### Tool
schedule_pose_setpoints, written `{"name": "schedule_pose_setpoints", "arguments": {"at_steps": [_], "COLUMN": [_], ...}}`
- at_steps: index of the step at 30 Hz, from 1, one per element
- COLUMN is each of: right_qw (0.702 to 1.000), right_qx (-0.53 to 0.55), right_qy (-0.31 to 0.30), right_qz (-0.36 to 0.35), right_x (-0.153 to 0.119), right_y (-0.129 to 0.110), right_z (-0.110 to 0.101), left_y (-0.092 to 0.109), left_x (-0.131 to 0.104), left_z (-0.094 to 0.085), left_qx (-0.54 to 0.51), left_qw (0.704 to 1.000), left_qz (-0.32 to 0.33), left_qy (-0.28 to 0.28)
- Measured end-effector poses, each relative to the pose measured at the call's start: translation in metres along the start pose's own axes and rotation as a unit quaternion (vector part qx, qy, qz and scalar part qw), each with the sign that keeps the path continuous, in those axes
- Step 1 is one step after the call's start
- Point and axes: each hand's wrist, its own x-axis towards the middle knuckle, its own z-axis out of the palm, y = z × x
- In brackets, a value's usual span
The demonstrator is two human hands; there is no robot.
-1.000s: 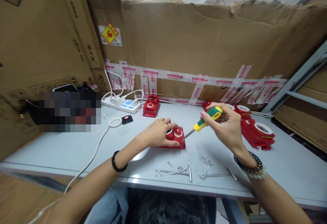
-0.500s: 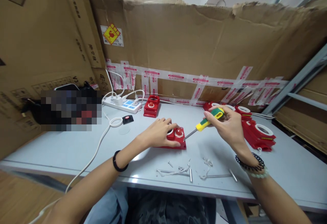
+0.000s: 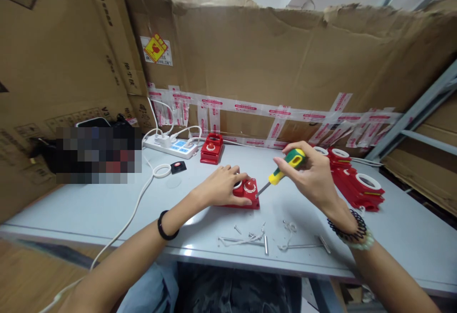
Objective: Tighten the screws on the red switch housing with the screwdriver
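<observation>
A red box (image 3: 254,201) with a round red button and a white ring lies flat on the table. My left hand (image 3: 223,186) is wrapped over its left part, thumb along the near side, fingers on top, hiding much of it. In my right hand (image 3: 316,172) is a screwdriver (image 3: 296,159) with a green and yellow handle. Its shaft slants down to the left, and the tip meets the right edge of the box near a corner. Nearer me lie loose screws (image 3: 254,237) and two T-shaped metal rods (image 3: 266,245) with thin white cord.
Several red housings with white rings (image 3: 367,184) stand at the right. At the back are another red box (image 3: 212,148) and a white power strip (image 3: 171,145) with cables. A black square piece (image 3: 178,166) lies left of centre. Cardboard (image 3: 250,60) walls the back.
My right hand has shifted slightly left and the screwdriver now stands steeper, its tip still at the box's corner. My left hand and the box stay in place.
</observation>
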Motion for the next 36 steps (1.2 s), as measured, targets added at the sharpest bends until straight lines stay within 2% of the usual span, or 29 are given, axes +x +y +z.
{"name": "schedule_pose_setpoints", "arguments": {"at_steps": [3,5,7,11,13,17,19,23,25,28,29,34,36], "right_qw": [0.991,0.983,0.984,0.983,0.985,0.977,0.975,0.975,0.975,0.97,0.969,0.972,0.97], "right_qx": [-0.103,-0.148,-0.134,-0.018,-0.041,-0.19,-0.194,-0.112,-0.135,-0.211,-0.217,-0.072,-0.045], "right_qy": [-0.015,-0.03,-0.07,-0.169,-0.148,-0.046,-0.068,-0.163,-0.142,-0.071,-0.071,-0.2,-0.211], "right_qz": [-0.082,-0.103,-0.096,-0.071,-0.075,-0.085,-0.084,-0.103,-0.107,-0.098,-0.095,-0.099,-0.11], "right_x": [0.004,0.007,0.009,0.009,0.009,0.008,0.008,0.006,0.006,0.005,0.005,0.008,0.008], "right_y": [-0.019,-0.028,-0.033,-0.035,-0.032,-0.03,-0.032,-0.038,-0.037,-0.033,-0.032,-0.036,-0.037], "right_z": [0.009,0.012,0.011,0.005,0.005,0.01,0.009,0.006,0.008,0.012,0.012,0.004,0.003], "left_y": [0.001,0.001,0.001,0.0,0.0,0.001,0.001,0.002,0.002,0.002,0.002,0.001,0.001], "left_x": [0.001,0.001,0.001,0.001,0.001,0.001,0.001,0.001,0.001,0.001,0.001,0.001,0.001], "left_z": [0.0,0.0,0.001,0.001,0.002,0.001,0.001,0.001,0.001,0.001,0.001,0.001,0.002], "left_qx": [0.012,0.018,0.019,0.019,0.02,0.022,0.026,0.033,0.036,0.037,0.037,0.04,0.042], "left_qw": [1.0,1.0,1.0,1.0,1.0,1.0,1.0,0.999,0.999,0.999,0.999,0.999,0.999], "left_qz": [0.003,0.005,0.006,0.007,0.008,0.009,0.008,0.006,0.005,0.006,0.007,0.008,0.008], "left_qy": [0.001,0.004,0.005,0.006,0.009,0.01,0.008,0.004,0.004,0.005,0.004,0.008,0.009]}}
